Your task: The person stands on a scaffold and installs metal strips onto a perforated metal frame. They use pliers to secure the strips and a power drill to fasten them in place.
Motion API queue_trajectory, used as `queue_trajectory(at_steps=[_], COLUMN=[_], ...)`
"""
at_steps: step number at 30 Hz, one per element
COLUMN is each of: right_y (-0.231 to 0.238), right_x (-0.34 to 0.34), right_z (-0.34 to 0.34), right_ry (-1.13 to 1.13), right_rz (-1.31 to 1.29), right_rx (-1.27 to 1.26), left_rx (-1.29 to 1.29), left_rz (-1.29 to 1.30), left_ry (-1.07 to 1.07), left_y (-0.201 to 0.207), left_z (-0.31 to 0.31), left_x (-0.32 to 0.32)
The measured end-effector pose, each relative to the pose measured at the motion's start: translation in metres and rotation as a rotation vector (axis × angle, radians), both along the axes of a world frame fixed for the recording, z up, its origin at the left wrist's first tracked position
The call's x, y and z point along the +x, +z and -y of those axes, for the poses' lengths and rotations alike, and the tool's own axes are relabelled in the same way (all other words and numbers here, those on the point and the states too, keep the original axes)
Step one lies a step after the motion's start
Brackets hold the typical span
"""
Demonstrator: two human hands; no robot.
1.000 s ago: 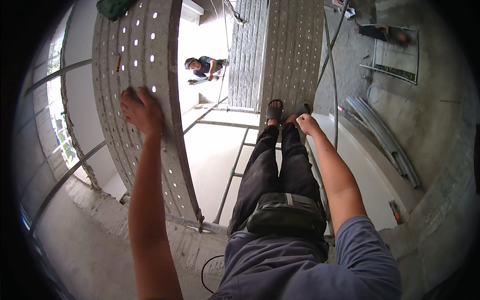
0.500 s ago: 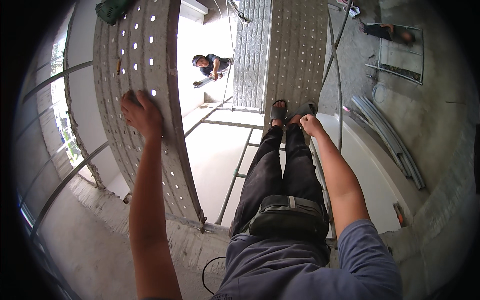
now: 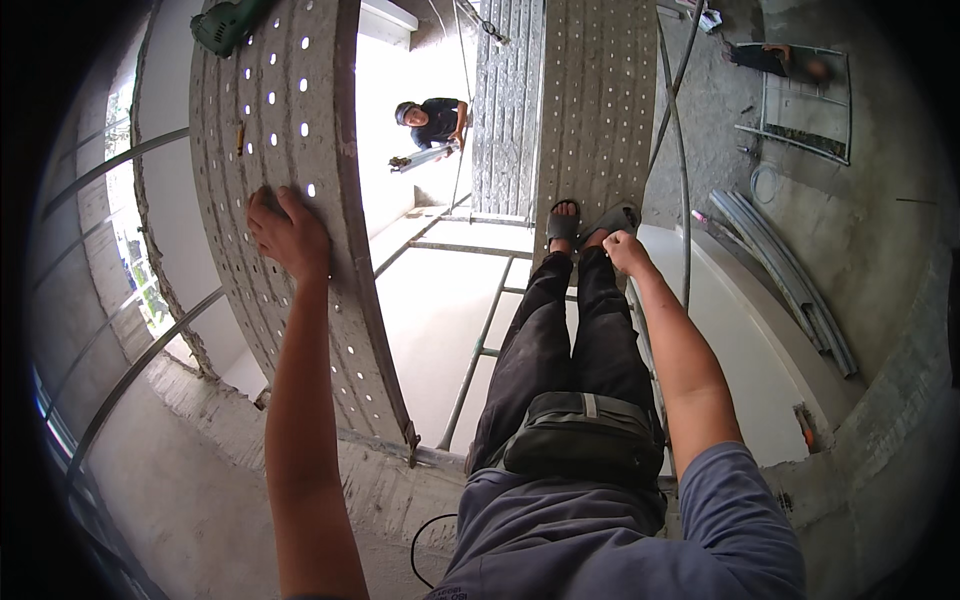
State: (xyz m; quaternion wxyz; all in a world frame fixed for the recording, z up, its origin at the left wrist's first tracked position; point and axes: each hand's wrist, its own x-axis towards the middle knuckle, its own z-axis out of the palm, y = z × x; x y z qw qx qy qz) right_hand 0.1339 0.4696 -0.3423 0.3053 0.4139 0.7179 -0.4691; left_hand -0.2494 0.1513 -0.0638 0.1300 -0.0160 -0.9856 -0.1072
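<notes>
My left hand [image 3: 290, 235] lies flat on a grey perforated metal plank [image 3: 300, 100], fingers a little apart and resting on its dusty surface. My right hand [image 3: 625, 250] is curled into a fist beside my right sandal [image 3: 612, 218], at the edge of a second perforated plank [image 3: 598, 110] on which my feet stand. What the fist closes on is hidden. My dark-trousered legs and a black waist bag [image 3: 585, 435] fill the middle.
A green power drill [image 3: 228, 25] lies at the top of the left plank. Below, another person [image 3: 432, 120] holds a long tool. Thin scaffold tubes [image 3: 684, 150] run beside my right arm. Pipes [image 3: 790, 290] lie on the concrete floor at right.
Both hands stay where they were. The person below has shifted slightly to the right in the view.
</notes>
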Motion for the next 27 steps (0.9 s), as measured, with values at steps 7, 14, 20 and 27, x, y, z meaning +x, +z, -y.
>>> queue_trajectory(at_steps=[7,14,20,27], right_y=[0.003,0.006,-0.010,-0.015], right_x=[0.000,-0.010,-0.027,-0.057], right_z=[0.009,0.012,0.019,0.025], right_ry=[0.000,0.003,0.018,0.045], right_rz=[0.037,0.019,-0.015,-0.049], right_rx=[-0.017,-0.027,-0.024,-0.027], left_rx=[0.031,0.032,0.024,0.034], left_rz=[0.050,0.042,0.046,0.050], left_ry=[0.015,0.015,0.003,0.003], left_y=[0.005,0.004,0.005,0.005], left_z=[-0.005,-0.003,-0.002,-0.006], left_x=[0.002,0.003,0.002,0.003])
